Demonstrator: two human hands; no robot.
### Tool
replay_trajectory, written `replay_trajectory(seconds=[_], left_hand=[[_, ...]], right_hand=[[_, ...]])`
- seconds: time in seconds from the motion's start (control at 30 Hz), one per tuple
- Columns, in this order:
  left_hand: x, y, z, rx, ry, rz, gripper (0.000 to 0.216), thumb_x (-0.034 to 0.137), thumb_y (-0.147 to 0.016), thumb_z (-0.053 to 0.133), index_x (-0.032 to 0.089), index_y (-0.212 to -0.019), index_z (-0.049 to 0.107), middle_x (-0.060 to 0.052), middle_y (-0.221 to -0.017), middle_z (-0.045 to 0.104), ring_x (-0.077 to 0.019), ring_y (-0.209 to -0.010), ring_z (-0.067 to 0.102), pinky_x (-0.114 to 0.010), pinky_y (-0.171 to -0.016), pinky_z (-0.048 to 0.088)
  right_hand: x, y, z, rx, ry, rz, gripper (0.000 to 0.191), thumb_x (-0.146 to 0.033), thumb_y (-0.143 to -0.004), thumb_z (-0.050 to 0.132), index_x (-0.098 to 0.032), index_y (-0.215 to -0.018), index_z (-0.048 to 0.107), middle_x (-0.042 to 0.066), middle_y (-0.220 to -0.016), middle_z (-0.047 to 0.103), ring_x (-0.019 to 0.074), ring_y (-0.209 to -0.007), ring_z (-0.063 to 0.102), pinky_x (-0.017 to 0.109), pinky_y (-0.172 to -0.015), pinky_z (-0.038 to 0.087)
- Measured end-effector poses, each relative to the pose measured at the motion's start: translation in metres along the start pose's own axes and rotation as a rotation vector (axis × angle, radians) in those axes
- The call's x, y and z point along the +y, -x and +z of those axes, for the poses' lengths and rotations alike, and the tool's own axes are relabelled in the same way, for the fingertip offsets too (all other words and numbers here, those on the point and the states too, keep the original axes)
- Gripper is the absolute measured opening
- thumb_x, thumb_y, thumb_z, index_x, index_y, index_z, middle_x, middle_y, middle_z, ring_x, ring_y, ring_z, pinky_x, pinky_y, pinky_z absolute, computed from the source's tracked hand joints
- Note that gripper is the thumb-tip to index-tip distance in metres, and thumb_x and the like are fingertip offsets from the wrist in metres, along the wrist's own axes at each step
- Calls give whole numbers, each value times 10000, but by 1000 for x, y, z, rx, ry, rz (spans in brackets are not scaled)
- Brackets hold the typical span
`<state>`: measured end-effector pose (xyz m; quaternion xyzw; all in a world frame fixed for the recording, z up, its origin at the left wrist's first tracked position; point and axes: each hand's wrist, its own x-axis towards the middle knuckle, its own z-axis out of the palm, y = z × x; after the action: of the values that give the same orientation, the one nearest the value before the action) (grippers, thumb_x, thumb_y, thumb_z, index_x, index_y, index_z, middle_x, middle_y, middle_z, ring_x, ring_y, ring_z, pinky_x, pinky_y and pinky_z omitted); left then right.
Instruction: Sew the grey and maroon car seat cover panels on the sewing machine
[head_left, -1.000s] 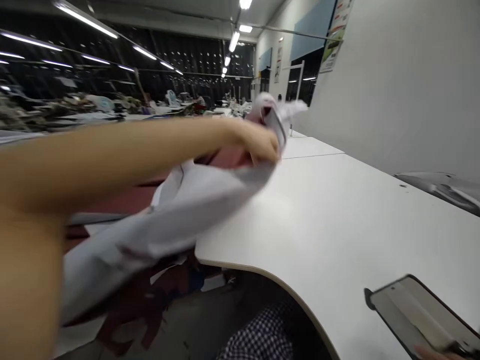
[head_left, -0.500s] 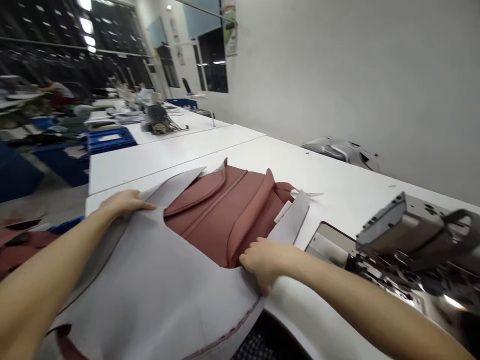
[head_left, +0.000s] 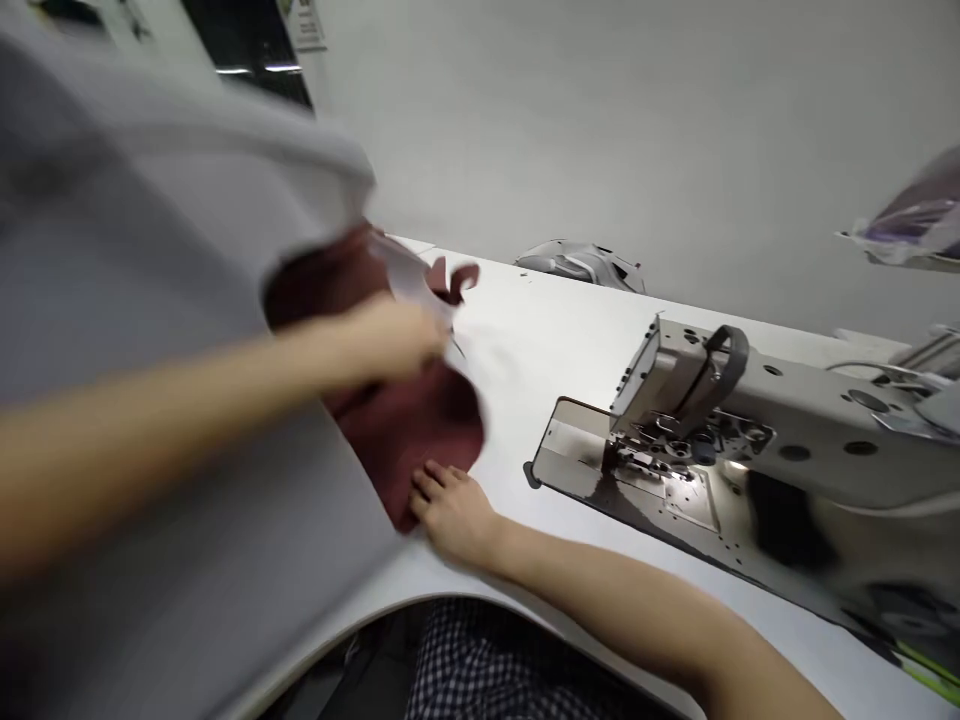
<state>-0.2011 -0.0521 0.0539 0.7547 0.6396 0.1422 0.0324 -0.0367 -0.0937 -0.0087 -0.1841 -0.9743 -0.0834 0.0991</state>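
A large seat cover (head_left: 247, 520), pale grey on its backing side and reddish-brown on its leather side, fills the left of the view and is partly raised and blurred. My left hand (head_left: 401, 335) is over the brown leather opening near a grey flap; motion smears its fingers, so its grip cannot be made out. Low on the tabletop, my right hand (head_left: 457, 515) has its fingers bent over the lower edge of the brown leather (head_left: 431, 430); its thumb is hidden.
An industrial sewing machine (head_left: 720, 400) with a lit needle area stands on the white table (head_left: 517, 360) at the right. A grey bundle (head_left: 585, 265) lies by the wall. A plastic-wrapped item (head_left: 911, 215) hangs at the far right. The table's curved front edge borders my checked clothing (head_left: 480, 665).
The view has swung to the right. My left hand has crossed over toward the right, and the cover's grey side has lifted up at the left. My right hand now rests on the brown leather's edge.
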Motion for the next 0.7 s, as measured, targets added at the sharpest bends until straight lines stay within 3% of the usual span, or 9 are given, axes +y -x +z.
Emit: replay_trajectory(seconds=[0.07,0.13,0.2,0.27,0.33,0.5,0.63,0.7], left_hand=[[21,-34,12,-99,-15,208,298,343,-952,587,118,-1136,653,-87,-1199,646,-172,-1058,630,-377,-989,513],[43,-63,36,-138,-7,374,368,278,-921,629,212,-1282,606,-90,-1388,578,-222,-1262,550,-417,-1099,435],[65,-84,64,-137,9,452,519,350,-934,587,237,-1433,497,-67,-1562,406,-242,-1435,371,-406,-1205,299],[87,-95,88,-134,21,478,610,499,-943,530,255,-1493,427,-39,-1618,307,-314,-1494,239,-522,-1235,180],[108,-98,104,-137,31,487,701,634,-918,487,298,-1524,375,-16,-1633,271,-382,-1481,216,-632,-1205,123],[153,-78,117,-140,43,455,802,705,-881,472,270,-1543,343,-53,-1607,326,-420,-1398,311,-592,-1132,308],[157,-65,116,-120,83,353,916,713,-842,531,197,-1558,285,-141,-1518,438,-412,-1367,391,-550,-1089,398],[154,-69,116,-76,201,305,922,697,-804,611,189,-1524,341,-153,-1486,466,-380,-1343,449,-497,-1082,438]], right_hand=[[-3,32,19,-8,-22,46,323,-213,-999,469,-108,-1249,644,114,-1393,593,288,-1288,520,486,-1052,483],[-7,61,24,-4,-66,83,370,-238,-1027,410,-113,-1322,595,97,-1449,552,276,-1358,468,510,-1138,400],[-14,85,20,15,-100,115,401,-258,-1034,374,-110,-1355,564,89,-1478,524,270,-1394,433,497,-1170,365],[-21,107,15,41,-101,161,414,-269,-1033,357,-111,-1358,558,80,-1485,519,270,-1403,424,485,-1179,359],[-28,128,13,90,-87,203,412,-274,-1032,356,-116,-1349,566,69,-1482,524,267,-1415,411,480,-1186,356],[-44,177,21,252,-54,252,346,-281,-1024,414,-157,-1265,630,24,-1424,584,243,-1430,403,474,-1216,318],[-50,200,13,250,-68,270,287,-269,-1027,453,-187,-1212,657,-13,-1455,554,191,-1457,364,410,-1254,238],[-54,207,6,231,-72,295,272,-277,-1030,461,-198,-1176,676,-26,-1481,526,174,-1458,362,381,-1262,203]])
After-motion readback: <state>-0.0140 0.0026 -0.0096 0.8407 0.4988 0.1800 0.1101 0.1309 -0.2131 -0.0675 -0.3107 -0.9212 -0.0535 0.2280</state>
